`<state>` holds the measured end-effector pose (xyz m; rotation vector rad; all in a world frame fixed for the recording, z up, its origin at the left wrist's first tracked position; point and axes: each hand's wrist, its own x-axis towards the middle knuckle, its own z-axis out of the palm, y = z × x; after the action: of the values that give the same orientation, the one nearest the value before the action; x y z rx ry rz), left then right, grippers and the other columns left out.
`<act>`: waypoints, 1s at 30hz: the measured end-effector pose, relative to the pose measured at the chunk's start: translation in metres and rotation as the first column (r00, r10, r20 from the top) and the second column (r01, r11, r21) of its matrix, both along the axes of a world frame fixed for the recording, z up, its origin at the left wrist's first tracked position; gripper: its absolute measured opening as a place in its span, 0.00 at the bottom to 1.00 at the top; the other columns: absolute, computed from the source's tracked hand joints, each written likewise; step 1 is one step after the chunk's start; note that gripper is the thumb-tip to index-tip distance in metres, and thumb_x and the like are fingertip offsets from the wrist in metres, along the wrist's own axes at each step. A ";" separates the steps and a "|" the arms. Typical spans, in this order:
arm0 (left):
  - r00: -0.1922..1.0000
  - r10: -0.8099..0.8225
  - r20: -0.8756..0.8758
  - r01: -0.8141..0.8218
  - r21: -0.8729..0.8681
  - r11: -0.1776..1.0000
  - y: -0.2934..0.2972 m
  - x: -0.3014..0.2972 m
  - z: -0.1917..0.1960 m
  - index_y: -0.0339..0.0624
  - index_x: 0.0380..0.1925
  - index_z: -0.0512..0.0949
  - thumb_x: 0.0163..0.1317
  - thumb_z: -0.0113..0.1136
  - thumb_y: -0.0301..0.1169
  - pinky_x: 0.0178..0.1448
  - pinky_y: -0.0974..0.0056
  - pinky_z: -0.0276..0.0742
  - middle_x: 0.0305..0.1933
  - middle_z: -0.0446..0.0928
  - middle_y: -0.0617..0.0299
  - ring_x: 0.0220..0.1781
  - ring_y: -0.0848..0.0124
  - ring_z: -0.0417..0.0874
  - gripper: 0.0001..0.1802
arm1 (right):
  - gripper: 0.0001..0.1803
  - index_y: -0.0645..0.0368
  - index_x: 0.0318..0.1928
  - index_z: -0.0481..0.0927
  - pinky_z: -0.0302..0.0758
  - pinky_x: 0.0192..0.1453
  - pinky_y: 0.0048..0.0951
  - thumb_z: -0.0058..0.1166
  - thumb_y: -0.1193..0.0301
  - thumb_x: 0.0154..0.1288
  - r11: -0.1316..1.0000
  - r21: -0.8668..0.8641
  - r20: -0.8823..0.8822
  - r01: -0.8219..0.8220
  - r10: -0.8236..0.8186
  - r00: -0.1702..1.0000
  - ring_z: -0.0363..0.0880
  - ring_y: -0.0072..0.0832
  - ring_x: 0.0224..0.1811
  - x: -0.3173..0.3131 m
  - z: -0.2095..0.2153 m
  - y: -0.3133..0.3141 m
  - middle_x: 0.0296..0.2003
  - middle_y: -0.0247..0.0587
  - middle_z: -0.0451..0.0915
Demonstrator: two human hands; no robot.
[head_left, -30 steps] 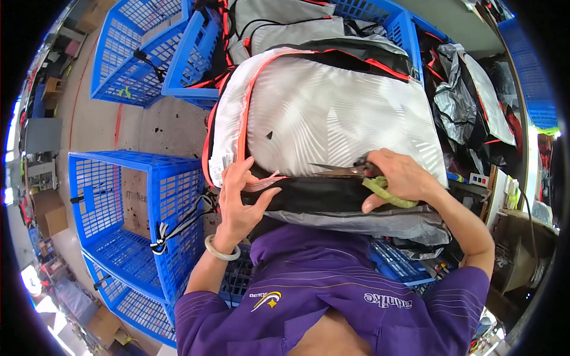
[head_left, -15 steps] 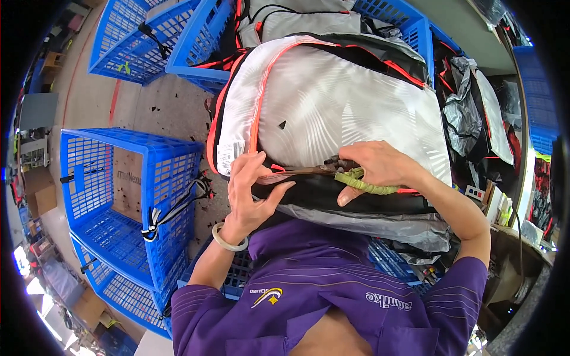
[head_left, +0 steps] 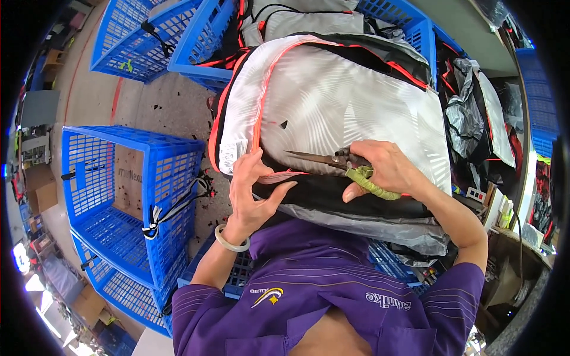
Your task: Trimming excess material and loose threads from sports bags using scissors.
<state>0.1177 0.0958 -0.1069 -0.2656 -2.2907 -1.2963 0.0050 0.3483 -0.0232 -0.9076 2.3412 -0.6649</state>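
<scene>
A white-and-grey patterned bag (head_left: 350, 107) with orange piping and black trim lies in front of me. My left hand (head_left: 249, 193) is closed on its near left edge, thumb and fingers pinching the trim beside an orange zip strip. A white label (head_left: 231, 155) sits just above those fingers. My right hand (head_left: 389, 169) grips a pair of dark metal scissors (head_left: 320, 158) whose handle is wrapped in yellow-green cloth. Their blades point left over the bag's near edge, a little apart from my left fingers. A small black triangle (head_left: 284, 124) shows on the bag's panel.
At the left, stacked blue plastic crates (head_left: 148, 202) stand on the floor, with striped straps tied to one. Further blue crates (head_left: 139, 38) are beyond the bag. More silver and black bags (head_left: 466, 113) lie at the right. Dark scraps dot the floor.
The scissors have drawn back from the edge by my left hand and tilted up, their tips now lying over the bag's panel. My left hand keeps its hold.
</scene>
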 end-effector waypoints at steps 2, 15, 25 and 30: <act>1.000 0.006 0.013 -0.007 0.024 1.000 0.002 0.001 0.000 0.33 0.47 0.72 0.40 0.77 0.21 0.33 0.71 0.74 0.57 0.69 0.50 0.32 0.71 0.76 0.32 | 0.43 0.62 0.32 0.74 0.72 0.39 0.43 0.61 0.31 0.38 0.999 0.040 -0.007 -0.022 0.023 1.000 0.77 0.47 0.36 0.001 0.001 0.005 0.27 0.48 0.77; 1.000 0.015 -0.002 -0.015 -0.005 1.000 -0.005 -0.001 0.005 0.31 0.50 0.71 0.40 0.77 0.23 0.32 0.71 0.75 0.53 0.73 0.51 0.33 0.70 0.75 0.35 | 0.34 0.61 0.26 0.72 0.70 0.30 0.41 0.69 0.42 0.38 0.991 0.091 -0.013 -0.099 0.100 0.995 0.75 0.47 0.26 0.001 -0.006 -0.013 0.20 0.45 0.73; 0.794 -0.349 0.497 0.571 -0.415 0.708 -0.007 -0.037 0.062 0.38 0.62 0.64 0.27 0.78 0.45 0.58 0.50 0.64 0.55 0.67 0.50 0.55 0.49 0.69 0.56 | 0.31 0.61 0.29 0.65 0.68 0.27 0.41 0.72 0.52 0.44 0.662 -0.103 -0.469 0.743 -0.691 0.550 0.71 0.50 0.23 0.043 0.030 0.168 0.19 0.51 0.69; 0.775 -0.404 0.486 0.632 -0.610 0.479 0.043 -0.044 0.053 0.36 0.60 0.64 0.23 0.79 0.43 0.57 0.51 0.65 0.64 0.63 0.44 0.60 0.49 0.68 0.58 | 0.10 0.58 0.35 0.71 0.73 0.42 0.22 0.60 0.74 0.61 0.137 -0.334 0.273 0.933 -0.933 0.235 0.67 0.15 0.33 0.148 -0.002 0.184 0.27 0.26 0.66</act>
<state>0.0737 0.1389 -0.0543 -1.2469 -3.0466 -0.4945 0.1530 0.5322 -0.0251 0.7140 2.5800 -1.7360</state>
